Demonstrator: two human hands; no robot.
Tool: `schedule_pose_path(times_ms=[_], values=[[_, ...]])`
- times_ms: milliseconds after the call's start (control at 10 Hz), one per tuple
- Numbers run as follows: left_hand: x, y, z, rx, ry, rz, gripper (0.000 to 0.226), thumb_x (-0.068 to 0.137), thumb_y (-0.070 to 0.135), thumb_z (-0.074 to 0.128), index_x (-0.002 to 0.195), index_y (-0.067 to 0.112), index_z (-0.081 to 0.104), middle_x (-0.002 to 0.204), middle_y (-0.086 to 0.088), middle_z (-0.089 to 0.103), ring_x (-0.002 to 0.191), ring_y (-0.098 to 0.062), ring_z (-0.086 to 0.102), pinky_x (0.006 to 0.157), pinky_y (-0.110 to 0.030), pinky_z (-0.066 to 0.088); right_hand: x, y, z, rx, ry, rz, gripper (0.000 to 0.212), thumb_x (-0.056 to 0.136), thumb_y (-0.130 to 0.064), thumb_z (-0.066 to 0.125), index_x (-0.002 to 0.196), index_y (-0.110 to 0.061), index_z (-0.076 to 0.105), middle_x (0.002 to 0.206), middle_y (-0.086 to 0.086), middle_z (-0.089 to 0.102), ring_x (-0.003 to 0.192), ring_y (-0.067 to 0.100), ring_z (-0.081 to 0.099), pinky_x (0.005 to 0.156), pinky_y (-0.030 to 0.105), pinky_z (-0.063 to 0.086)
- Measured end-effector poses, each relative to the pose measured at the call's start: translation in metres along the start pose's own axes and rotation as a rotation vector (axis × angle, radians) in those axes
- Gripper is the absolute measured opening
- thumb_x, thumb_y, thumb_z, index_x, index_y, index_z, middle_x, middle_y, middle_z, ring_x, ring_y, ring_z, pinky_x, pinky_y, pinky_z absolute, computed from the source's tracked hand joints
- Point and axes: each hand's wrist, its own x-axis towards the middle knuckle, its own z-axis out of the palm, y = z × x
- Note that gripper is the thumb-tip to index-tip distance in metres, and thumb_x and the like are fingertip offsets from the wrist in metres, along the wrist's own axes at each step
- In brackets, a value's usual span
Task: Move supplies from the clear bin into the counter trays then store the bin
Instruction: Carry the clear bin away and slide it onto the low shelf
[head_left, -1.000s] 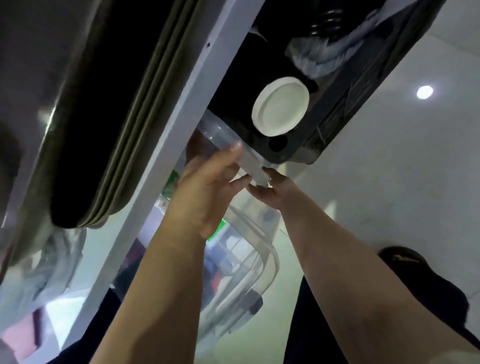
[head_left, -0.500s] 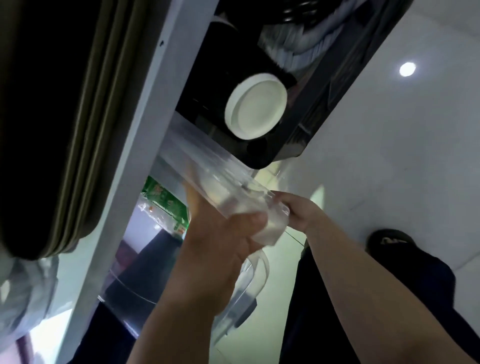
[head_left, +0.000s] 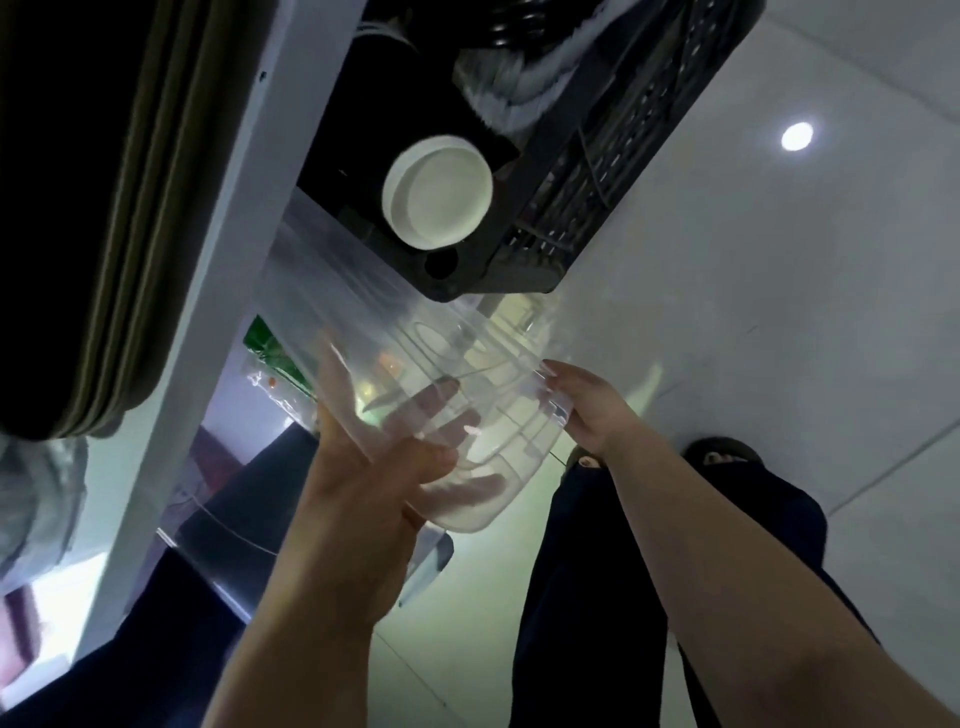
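One clear bin, fingers gripping both sides

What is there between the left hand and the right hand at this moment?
The clear bin lies there: the left hand holds its near end, and the right hand grips its right rim. The head view shows this.

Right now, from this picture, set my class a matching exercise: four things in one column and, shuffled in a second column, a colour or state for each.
Things:
1 bin
2 round lid
3 crate
4 packet

Descriptions:
A green
B white
C black
D held by left hand and right hand

Pairs: 1-D; 2-B; 3-C; 4-A
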Motion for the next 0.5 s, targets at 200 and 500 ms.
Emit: schedule_pose_path(times_ms=[200, 500], values=[[-0.012, 0.003, 0.003, -0.062, 0.040, 0.044, 0.066, 0.054, 0.018, 0.070, 0.109, 0.052, 0.061, 0.123, -0.019, 0.062, 0.109, -0.038, 0.063, 0.085, -0.065, 0.049, -0.001, -0.002, -0.004, -0.021, 0.034, 0.018, 0.020, 0.083, -0.001, 0.065, 0.076, -0.014, 0.079, 0.081, 0.007, 0.073, 0.073, 0.018, 0.068, 0.071, 0.027, 0.055], [-0.018, -0.006, -0.005, -0.129, -0.056, 0.026, 0.086, 0.062, -0.006, 0.056, 0.122, 0.056, 0.050, 0.128, -0.012, 0.061, 0.113, -0.040, 0.060, 0.081, -0.072, 0.047, 0.009, 0.003, -0.008, 0.220, -0.069, 0.226, 0.051, 0.074, 0.014, 0.059, 0.122, -0.004, 0.058, 0.129, 0.022, 0.053, 0.098, 0.034, 0.068, 0.099, 0.039, 0.049]])
